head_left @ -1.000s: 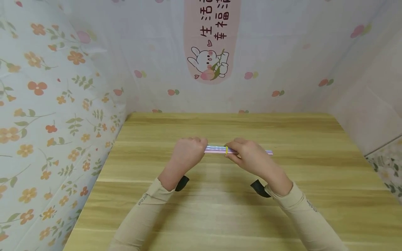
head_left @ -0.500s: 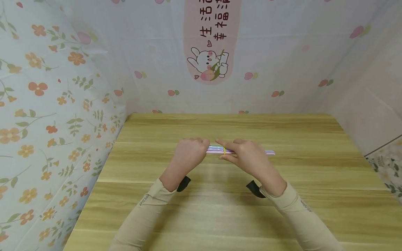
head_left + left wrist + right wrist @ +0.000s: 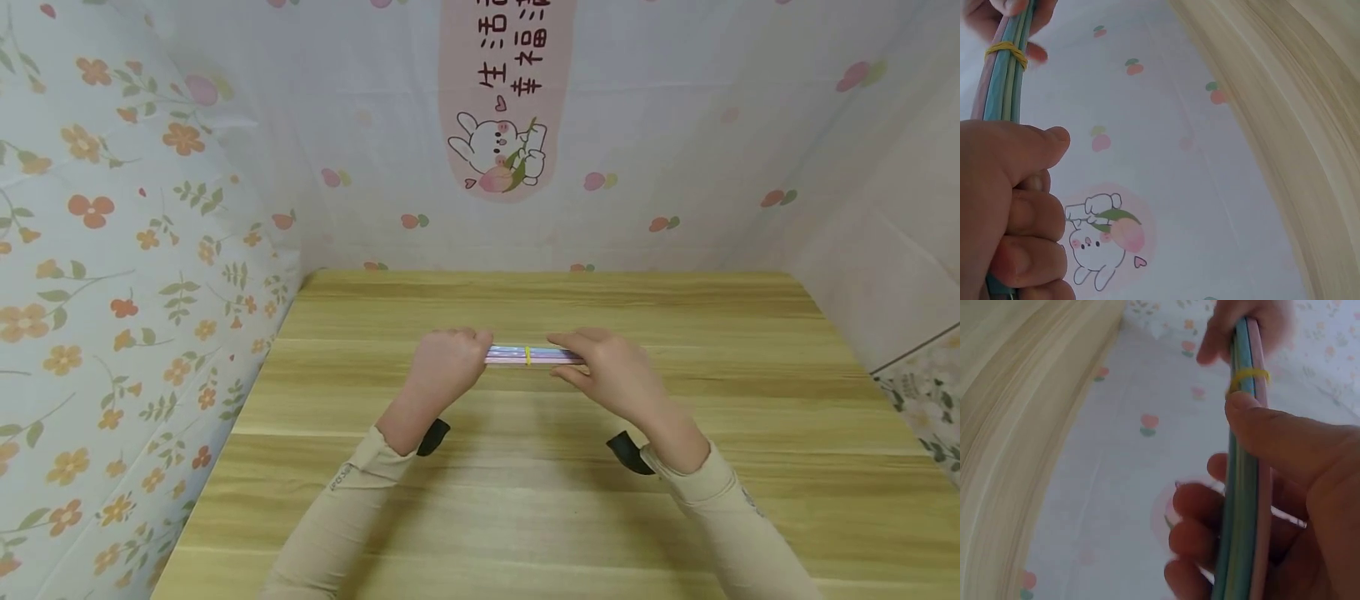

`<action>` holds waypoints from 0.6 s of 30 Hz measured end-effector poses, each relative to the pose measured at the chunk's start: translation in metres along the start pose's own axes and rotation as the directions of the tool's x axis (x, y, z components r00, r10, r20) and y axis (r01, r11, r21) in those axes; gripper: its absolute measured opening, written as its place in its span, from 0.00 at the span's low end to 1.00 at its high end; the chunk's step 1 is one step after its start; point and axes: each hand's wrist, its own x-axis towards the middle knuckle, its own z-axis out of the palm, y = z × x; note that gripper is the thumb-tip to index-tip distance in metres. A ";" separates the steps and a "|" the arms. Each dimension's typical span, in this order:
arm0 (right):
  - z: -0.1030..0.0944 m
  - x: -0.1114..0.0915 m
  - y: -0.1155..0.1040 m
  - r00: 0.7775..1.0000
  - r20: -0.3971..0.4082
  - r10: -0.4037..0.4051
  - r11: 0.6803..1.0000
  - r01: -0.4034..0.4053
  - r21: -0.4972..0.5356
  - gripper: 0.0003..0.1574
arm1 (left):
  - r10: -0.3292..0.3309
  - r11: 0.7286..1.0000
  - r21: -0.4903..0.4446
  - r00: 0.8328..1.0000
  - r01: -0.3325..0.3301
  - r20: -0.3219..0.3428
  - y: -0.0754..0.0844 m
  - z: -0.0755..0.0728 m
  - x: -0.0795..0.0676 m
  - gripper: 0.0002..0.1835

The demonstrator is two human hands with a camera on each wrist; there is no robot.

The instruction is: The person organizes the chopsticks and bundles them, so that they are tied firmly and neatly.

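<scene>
A bundle of pastel pencils (image 3: 506, 355) in pink, blue and green lies level between my hands, above the table. Around it goes a yellow rubber band (image 3: 527, 356), doubled over in the left wrist view. My left hand (image 3: 452, 358) grips one end in a fist, hiding that part. Further right, my right hand (image 3: 615, 371) holds the other end, thumb along one side and fingers curled beneath, as the right wrist view shows. The right thumb tip lies just below the band in that view. Between the hands, the band and a short stretch of pencils show.
A wood-grain table (image 3: 517, 517) spreads below both hands. Behind it hangs a white cloth (image 3: 660, 150) printed with a rabbit and tulips. A flowered cloth (image 3: 135, 350) covers the left side. Black straps (image 3: 630, 452) show at both wrists.
My right hand reached left over the rubber band, then drew back right. The band sits slightly further left, nearer my left hand, which keeps its grip. The bundle's right end is now hidden.
</scene>
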 end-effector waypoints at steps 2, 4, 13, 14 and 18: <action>-0.004 -0.005 0.006 1.000 -0.004 0.016 0.999 -0.016 0.038 0.23 | -0.004 1.000 -0.009 1.000 0.004 -0.001 -0.002 0.000 -0.001 0.15; -0.007 -0.009 0.013 1.000 -0.021 0.013 0.998 -0.012 0.059 0.19 | -0.003 1.000 -0.018 1.000 0.003 -0.007 -0.003 0.000 -0.002 0.15; -0.007 -0.015 0.023 0.987 -0.144 -0.068 0.992 0.082 0.097 0.13 | -0.011 0.998 -0.068 1.000 0.012 0.017 -0.008 0.002 -0.005 0.13; -0.006 -0.015 0.024 0.986 -0.153 -0.073 0.991 0.089 0.100 0.13 | -0.010 0.997 -0.074 1.000 0.011 0.021 -0.008 0.002 -0.005 0.13; -0.003 -0.016 0.025 0.982 -0.174 -0.079 0.988 0.100 0.116 0.13 | -0.003 0.995 -0.102 1.000 0.007 0.031 -0.010 0.001 -0.006 0.17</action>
